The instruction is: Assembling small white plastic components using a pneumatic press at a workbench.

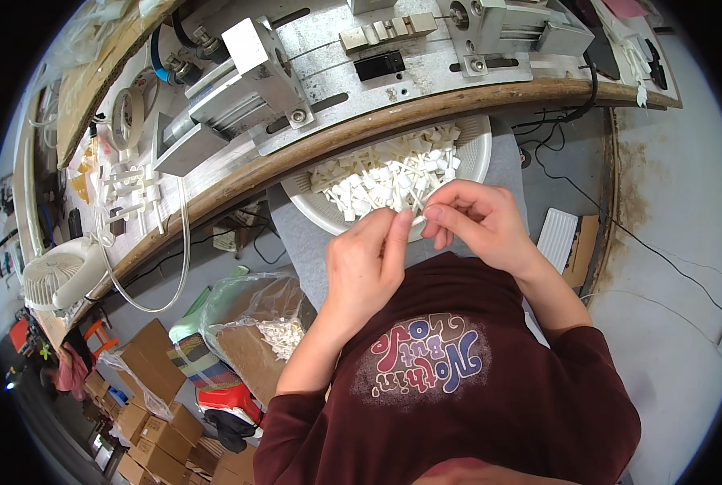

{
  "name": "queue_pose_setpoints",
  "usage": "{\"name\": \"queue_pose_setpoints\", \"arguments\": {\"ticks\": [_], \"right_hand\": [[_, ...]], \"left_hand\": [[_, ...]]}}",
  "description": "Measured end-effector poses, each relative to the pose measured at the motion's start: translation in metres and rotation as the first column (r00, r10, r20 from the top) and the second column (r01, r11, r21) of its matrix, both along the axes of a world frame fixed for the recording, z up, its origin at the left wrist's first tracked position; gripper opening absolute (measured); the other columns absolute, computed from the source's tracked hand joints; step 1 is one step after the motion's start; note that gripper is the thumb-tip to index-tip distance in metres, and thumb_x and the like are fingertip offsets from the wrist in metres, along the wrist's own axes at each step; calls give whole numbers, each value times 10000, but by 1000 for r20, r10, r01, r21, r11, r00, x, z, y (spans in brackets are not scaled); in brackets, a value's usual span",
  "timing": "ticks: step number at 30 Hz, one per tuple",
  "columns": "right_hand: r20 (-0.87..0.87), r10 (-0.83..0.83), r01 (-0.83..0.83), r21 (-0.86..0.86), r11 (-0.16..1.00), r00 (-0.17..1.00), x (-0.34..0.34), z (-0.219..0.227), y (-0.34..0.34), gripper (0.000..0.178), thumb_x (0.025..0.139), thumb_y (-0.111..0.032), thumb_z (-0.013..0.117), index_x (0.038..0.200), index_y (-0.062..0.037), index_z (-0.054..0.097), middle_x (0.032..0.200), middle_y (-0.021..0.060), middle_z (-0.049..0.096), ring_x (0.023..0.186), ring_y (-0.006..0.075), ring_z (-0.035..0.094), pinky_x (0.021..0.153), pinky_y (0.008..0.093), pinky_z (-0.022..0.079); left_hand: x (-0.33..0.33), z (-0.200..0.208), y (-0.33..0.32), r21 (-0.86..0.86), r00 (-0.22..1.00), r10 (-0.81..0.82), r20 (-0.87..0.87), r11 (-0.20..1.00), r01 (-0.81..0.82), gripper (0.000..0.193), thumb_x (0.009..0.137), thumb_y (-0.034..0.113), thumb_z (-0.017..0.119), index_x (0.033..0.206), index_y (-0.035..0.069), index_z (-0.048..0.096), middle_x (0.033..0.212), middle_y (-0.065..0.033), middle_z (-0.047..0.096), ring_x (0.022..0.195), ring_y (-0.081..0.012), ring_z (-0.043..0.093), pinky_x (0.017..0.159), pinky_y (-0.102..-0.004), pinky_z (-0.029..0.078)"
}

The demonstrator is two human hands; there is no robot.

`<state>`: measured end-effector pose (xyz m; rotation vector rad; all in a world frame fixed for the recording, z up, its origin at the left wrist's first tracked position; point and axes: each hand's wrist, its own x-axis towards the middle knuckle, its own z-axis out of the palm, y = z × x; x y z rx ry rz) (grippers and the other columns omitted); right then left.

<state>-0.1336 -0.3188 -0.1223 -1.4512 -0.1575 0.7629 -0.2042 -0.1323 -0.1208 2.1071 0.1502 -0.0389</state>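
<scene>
Over the near rim of a white plastic basket, both of my hands are close together with their fingertips pinched. Many small white plastic pieces, some stick-shaped and some like short caps, are heaped in the basket. My right hand has thumb and forefinger closed on what looks like one slim white plastic piece. Beside it, my left hand presses thumb against bent fingers; whatever lies between them is hidden. The basket rests on grey cloth across my lap.
A metal fixture with clamping blocks stands on the wood-edged bench ahead. White moulded parts, a tape roll and a small fan are at left. Below lies an open carton with white pieces. Cables trail at right.
</scene>
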Motion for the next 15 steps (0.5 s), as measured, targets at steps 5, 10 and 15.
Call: {"name": "queue_pose_setpoints", "arguments": {"ticks": [5, 10, 15], "right_hand": [[154, -203, 188, 105, 976, 967, 13, 8, -17, 112, 976, -15, 619, 1055, 44, 671, 919, 111, 732, 782, 147, 714, 745, 276, 589], [2, -2, 1, 277, 961, 1000, -8, 27, 10, 111, 902, 78, 682, 1010, 65, 659, 940, 156, 729, 873, 236, 748, 776, 314, 614], [-42, -8, 21, 324, 946, 999, -6, 26, 15, 96, 883, 133, 667, 963, 88, 638, 956, 227, 728, 884, 305, 754, 782, 367, 633]], "left_hand": [[2, 17, 24, -176, 969, 245, 19, 955, -238, 339, 982, 113, 647, 679, -37, 631, 526, -80, 490, 500, -92, 417, 468, -297, 342], [8, 24, 16, -232, 982, 184, -46, 954, -189, 346, 973, 114, 660, 671, -52, 623, 507, -68, 486, 499, -60, 400, 458, -287, 327], [10, 31, 14, -210, 987, 162, 2, 965, -158, 355, 963, 109, 666, 644, -38, 614, 496, -91, 494, 455, -91, 404, 445, -300, 328]]}}
